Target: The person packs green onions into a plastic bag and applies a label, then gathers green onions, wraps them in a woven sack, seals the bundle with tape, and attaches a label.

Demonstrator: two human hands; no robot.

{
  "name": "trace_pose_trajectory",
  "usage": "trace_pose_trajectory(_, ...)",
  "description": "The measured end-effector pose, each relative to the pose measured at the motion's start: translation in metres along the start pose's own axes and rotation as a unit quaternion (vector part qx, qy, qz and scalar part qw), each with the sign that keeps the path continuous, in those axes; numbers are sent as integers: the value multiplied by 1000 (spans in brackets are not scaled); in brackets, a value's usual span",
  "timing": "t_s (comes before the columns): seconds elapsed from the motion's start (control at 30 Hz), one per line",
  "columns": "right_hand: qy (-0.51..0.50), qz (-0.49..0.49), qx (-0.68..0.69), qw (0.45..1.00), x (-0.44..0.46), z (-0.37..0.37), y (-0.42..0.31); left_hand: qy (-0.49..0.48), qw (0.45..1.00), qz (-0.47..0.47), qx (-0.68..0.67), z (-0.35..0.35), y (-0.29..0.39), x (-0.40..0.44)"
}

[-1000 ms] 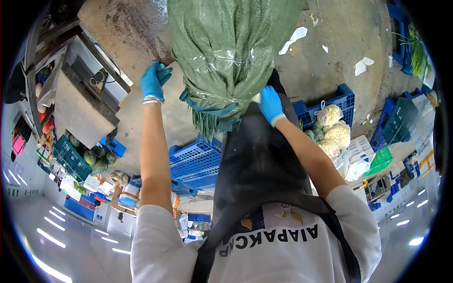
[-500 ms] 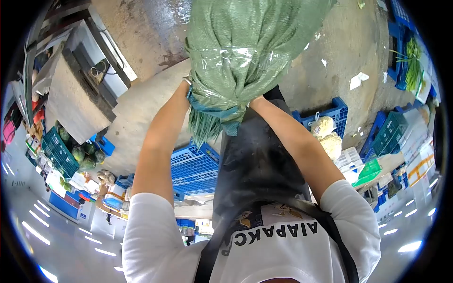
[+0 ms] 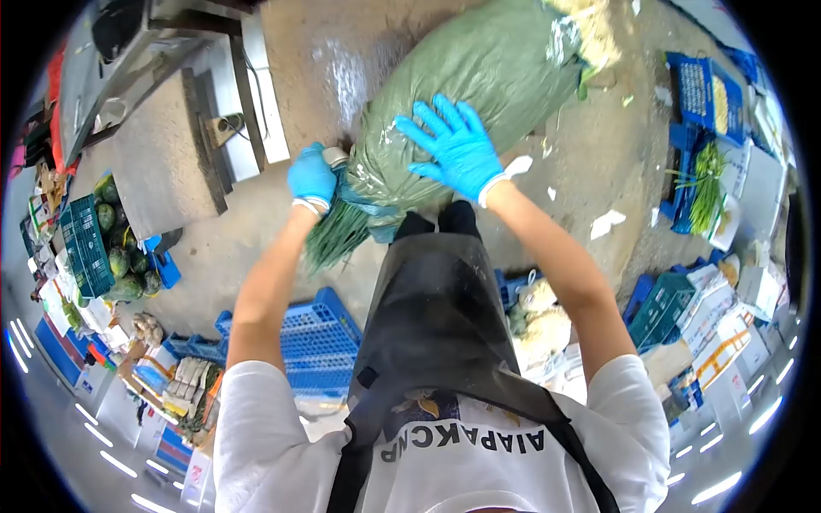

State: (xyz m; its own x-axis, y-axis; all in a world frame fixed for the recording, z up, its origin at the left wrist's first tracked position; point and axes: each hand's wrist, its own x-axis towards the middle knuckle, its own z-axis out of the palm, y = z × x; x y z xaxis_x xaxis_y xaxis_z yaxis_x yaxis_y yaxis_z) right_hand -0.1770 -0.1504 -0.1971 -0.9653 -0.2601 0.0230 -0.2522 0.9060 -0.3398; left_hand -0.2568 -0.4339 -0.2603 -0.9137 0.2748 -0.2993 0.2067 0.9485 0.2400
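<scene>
A big green woven sack (image 3: 445, 103) lies slantwise on the floor in front of my feet. Long green leaves, like scallions (image 3: 335, 235), stick out of its near end past a blue-green band of cloth (image 3: 380, 224). Pale, root-like ends (image 3: 596, 34) show at the far end. My right hand (image 3: 457, 147), in a blue glove, rests flat on the sack with fingers spread. My left hand (image 3: 312, 178), also gloved, is closed at the near end by the leaves. A small pale round thing (image 3: 335, 156) sits against its fingers; what they grip is hidden.
Behind my left arm stands a blue plastic pallet (image 3: 312, 342). Green crates (image 3: 85, 244) with dark green melons (image 3: 120, 256) are at the left, beside a stone-like block (image 3: 167, 154). Blue crates (image 3: 701, 98) and green stalks (image 3: 706, 184) stand at right. Paper scraps (image 3: 607, 224) litter the wet floor.
The sack has gone from hanging near me, both hands at its near end, to lying slanted on the floor. My right hand has moved onto its top and opened.
</scene>
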Motion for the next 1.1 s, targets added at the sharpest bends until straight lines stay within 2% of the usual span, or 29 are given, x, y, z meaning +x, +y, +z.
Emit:
trace_pose_trajectory(0.07,-6,17,-8,1000,10,-5,-5,26,998,62,21,-34,-10,41)
trace_pose_trajectory(0.1,-6,20,-2,1000,12,-6,-6,103,989,94,47,-47,-18,71)
trace_pose_trajectory(0.13,1,25,-13,1000,15,-5,-6,118,988,55,82,-82,-16,107)
trace_pose_trajectory(0.17,8,28,-21,999,15,-1,-10,137,983,87,87,-121,-14,132)
trace_pose_trajectory(0.2,-3,28,-38,999,18,-1,-13,111,986,65,106,-143,-26,166)
trace_pose_trajectory(0.23,-11,35,-38,999,21,-1,-14,35,998,17,54,-156,-29,189)
trace_pose_trajectory(0.27,-21,38,-35,998,26,-3,-15,-52,968,165,182,-168,-18,187)
trace_pose_trajectory(0.3,-30,40,-34,998,28,-7,-15,-133,893,302,306,-180,1,171)
trace_pose_trajectory(0.33,-28,45,-35,998,31,-7,-15,-55,912,316,255,-169,14,147)
trace_pose_trajectory(0.37,-24,48,-34,998,34,-7,-17,57,911,398,89,-106,-7,144)
trace_pose_trajectory(0.4,-35,50,-40,997,36,-11,-20,-10,975,170,-140,-131,40,85)
trace_pose_trajectory(0.43,-46,55,-46,996,40,-14,-22,37,912,-61,-403,-160,90,23)
trace_pose_trajectory(0.47,-48,52,-46,996,41,-14,-21,54,901,-97,-418,-158,111,-13)
trace_pose_trajectory(0.5,-52,51,-43,996,40,-12,-20,77,849,-117,-509,-106,105,-36)
trace_pose_trajectory(0.53,-58,49,-40,996,40,-10,-18,120,806,-135,-564,-122,126,-66)
trace_pose_trajectory(0.57,-68,45,-38,996,40,-11,-17,126,733,-212,-634,-106,132,-92)
trace_pose_trajectory(0.63,-71,43,-35,996,43,-12,-17,113,652,-257,-705,-82,139,-132)
trace_pose_trajectory(0.7,-85,42,-37,995,45,-18,-18,90,635,-326,-695,-26,129,-155)
trace_pose_trajectory(0.77,-163,29,-30,986,55,-31,-14,34,643,-317,-696,36,121,-164)
trace_pose_trajectory(0.8,-223,21,-22,974,60,-46,-12,-50,594,-372,-711,72,113,-167)
trace_pose_trajectory(0.83,-279,14,-16,960,70,-61,-8,-92,530,-442,-718,142,97,-169)
trace_pose_trajectory(0.87,-306,-24,10,952,81,-78,2,-67,538,-450,-709,129,111,-161)
trace_pose_trajectory(0.9,-336,-24,91,937,97,-94,17,-44,548,-457,-699,119,120,-152)
trace_pose_trajectory(0.93,-362,-17,171,916,115,-110,34,-25,547,-457,-701,178,108,-148)
trace_pose_trajectory(0.97,-386,-7,249,888,131,-122,53,-33,586,-505,-633,159,117,-133)
trace_pose_trajectory(1.0,-310,-19,292,905,142,-125,73,-11,570,-515,-640,157,125,-124)
trace_pose_trajectory(1.03,-289,1,297,910,161,-143,88,13,553,-525,-646,157,129,-119)
trace_pose_trajectory(1.07,-268,20,303,914,181,-162,102,60,494,-497,-711,177,130,-123)
trace_pose_trajectory(1.1,-237,36,256,937,198,-165,121,92,525,-473,-702,211,119,-120)
